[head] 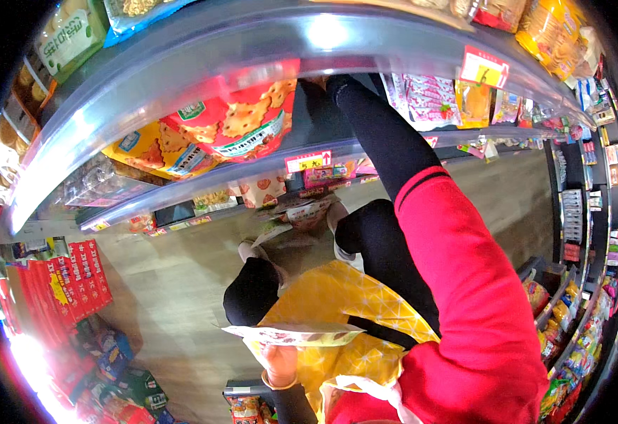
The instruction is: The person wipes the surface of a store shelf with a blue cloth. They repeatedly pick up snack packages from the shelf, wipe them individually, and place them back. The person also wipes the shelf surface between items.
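At the lower middle, my left hand (280,363) grips the edge of a flat snack packet (298,336), seen nearly edge-on above my yellow patterned apron (335,305). My right arm, in a red sleeve with a black cuff, reaches up into a grey shelf; only a sliver of my right hand (317,80) shows, its fingers hidden under the upper shelf's edge. Left of that hand stand a red bag of crackers (240,119) and a yellow bag of crackers (163,151). Pink-and-white packets (428,100) lie to its right.
The upper shelf's front edge (330,32) curves overhead. Lower shelves carry price tags and packets. A larger packet (309,214) is near my feet. Red boxes (78,281) are stacked at left; racks of snacks (574,318) line the right. A black crate (245,389) stands behind my left arm.
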{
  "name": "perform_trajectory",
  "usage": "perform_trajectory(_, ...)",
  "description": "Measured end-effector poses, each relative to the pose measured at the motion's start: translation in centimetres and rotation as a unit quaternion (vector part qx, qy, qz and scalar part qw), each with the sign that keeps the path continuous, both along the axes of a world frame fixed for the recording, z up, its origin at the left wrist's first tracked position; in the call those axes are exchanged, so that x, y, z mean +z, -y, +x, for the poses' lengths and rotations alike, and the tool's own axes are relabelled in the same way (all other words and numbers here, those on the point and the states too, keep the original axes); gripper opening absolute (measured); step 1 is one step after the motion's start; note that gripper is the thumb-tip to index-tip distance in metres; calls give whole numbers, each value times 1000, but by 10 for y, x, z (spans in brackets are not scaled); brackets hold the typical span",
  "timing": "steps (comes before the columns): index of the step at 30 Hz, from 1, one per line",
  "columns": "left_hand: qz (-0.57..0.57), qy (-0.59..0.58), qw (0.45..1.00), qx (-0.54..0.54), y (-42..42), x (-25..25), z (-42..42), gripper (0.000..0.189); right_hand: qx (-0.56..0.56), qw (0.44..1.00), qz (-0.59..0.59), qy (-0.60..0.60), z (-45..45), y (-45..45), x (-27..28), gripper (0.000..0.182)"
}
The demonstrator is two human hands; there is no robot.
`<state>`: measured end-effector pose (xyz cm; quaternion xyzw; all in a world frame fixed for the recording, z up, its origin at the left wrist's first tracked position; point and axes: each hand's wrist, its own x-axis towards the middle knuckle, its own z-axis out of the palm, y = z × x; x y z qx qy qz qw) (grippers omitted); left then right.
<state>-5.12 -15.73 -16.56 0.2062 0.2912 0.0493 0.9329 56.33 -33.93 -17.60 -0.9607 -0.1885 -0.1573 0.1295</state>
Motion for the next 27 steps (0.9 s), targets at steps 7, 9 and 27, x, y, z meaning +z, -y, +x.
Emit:
perform_trajectory(7,23,12,998,-52,0,5,10,35,-75,992,-93,-36,24,29,3,28)
perform_trajectory(9,15,18,998,-60,-1,4,10,34,-78,991,-102,-33,27,35,4,29)
perform_trajectory(27,81,19,994,-68,15,20,26,37,26,962,115,-246,-166,45,107,18)
